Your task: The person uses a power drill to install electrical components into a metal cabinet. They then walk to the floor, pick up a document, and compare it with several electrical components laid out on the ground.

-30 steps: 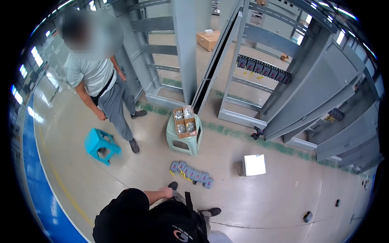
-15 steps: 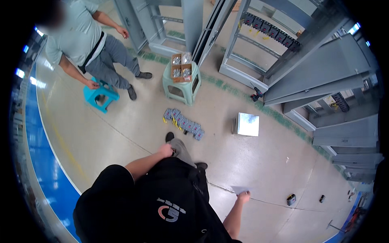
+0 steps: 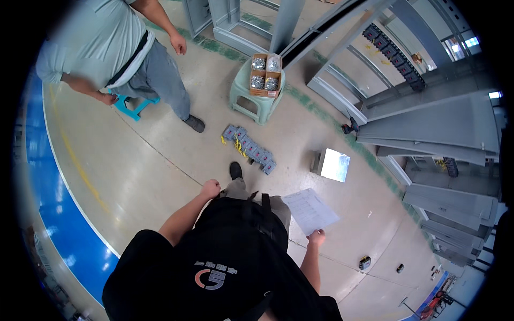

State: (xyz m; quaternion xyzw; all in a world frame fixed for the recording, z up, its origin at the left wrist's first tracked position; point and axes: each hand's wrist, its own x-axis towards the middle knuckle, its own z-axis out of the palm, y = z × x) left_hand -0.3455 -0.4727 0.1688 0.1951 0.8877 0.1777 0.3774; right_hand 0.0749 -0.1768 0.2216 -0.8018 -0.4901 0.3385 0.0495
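My right hand [image 3: 317,237] pinches the lower corner of a white printed sheet of paper [image 3: 311,211], which spreads out in front of my right thigh. My left hand [image 3: 211,188] is closed in a loose fist beside my left thigh; its inner side is hidden, so I cannot tell if anything is in it. On the floor ahead of my foot lies a staggered row of grey circuit breakers [image 3: 250,148] with yellow tags or wires along one side.
A pale green stool [image 3: 246,106] carries a cardboard box [image 3: 266,76] of small metal parts. A co-worker [image 3: 155,69] stands at the left by a turquoise stool [image 3: 134,111]. A shiny metal box [image 3: 333,165], a drill [image 3: 350,127] and grey cabinets [image 3: 428,120] are to the right.
The sheet has swung up and forward, its printed face now showing. My left hand has come away from my waist. The stool and breakers sit slightly further right in view; the co-worker looks closer.
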